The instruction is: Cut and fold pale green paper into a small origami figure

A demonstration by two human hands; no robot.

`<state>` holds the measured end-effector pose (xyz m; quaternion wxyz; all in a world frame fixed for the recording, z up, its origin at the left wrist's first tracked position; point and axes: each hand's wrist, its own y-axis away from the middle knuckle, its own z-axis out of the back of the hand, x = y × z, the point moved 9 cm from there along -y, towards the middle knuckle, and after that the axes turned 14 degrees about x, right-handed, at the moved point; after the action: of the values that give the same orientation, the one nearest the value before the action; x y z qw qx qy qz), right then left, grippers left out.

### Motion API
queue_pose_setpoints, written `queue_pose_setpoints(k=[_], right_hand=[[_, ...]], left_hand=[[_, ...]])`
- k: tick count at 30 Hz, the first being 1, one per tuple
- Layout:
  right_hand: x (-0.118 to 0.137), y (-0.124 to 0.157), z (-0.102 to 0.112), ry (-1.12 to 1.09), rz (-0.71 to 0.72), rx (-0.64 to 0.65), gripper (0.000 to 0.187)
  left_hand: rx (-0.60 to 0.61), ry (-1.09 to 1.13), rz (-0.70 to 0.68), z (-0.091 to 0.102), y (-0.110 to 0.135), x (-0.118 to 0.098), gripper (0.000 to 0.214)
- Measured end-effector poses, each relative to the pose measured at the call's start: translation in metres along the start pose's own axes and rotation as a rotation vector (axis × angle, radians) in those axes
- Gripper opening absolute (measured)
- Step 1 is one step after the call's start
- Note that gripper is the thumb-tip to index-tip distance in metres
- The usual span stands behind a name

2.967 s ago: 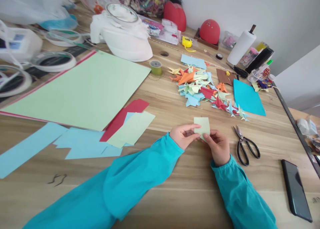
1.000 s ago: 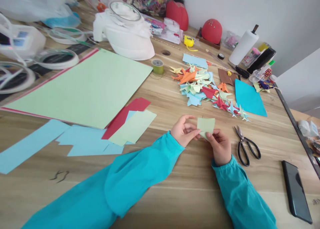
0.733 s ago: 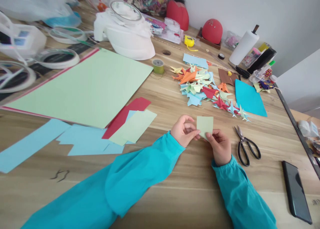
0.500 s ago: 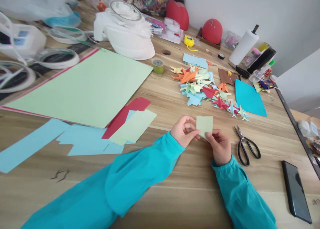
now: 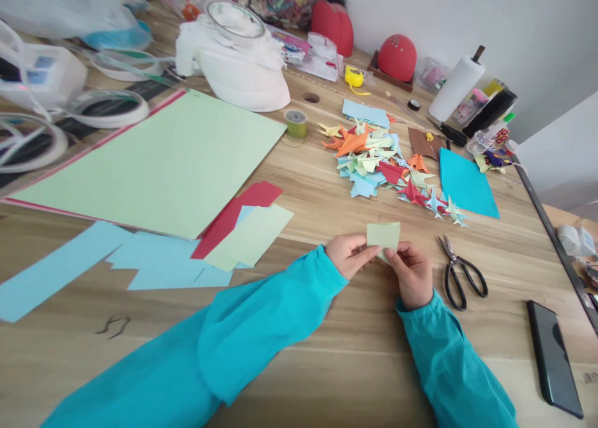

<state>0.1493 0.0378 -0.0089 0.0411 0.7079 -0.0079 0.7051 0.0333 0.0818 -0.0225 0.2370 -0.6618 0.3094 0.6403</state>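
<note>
A small pale green paper square [image 5: 384, 235] is held just above the wooden table [image 5: 327, 366], between both my hands. My left hand [image 5: 348, 255] pinches its left lower edge with curled fingers. My right hand [image 5: 412, 273] grips its lower right corner with thumb and fingers closed. Both arms wear teal sleeves. Black scissors [image 5: 459, 271] lie just right of my right hand.
A pile of folded paper shapes [image 5: 380, 165] lies beyond my hands, with a teal sheet [image 5: 466, 184] to its right. A large green sheet [image 5: 154, 163] and blue, red and green offcuts [image 5: 187, 253] lie left. A black phone [image 5: 554, 356] rests at the right edge.
The paper square has been turned slightly and lowered in my hands. My left hand's fingers, lifted apart a second ago, have closed down onto the paper's edge.
</note>
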Motion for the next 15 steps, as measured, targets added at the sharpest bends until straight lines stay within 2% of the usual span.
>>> queue_pose_setpoints(k=[15], right_hand=[[0.0009, -0.0001, -0.0058, 0.01, -0.017, 0.05, 0.018]], left_hand=[[-0.059, -0.026, -0.004, 0.0034, 0.0024, -0.0016, 0.02]])
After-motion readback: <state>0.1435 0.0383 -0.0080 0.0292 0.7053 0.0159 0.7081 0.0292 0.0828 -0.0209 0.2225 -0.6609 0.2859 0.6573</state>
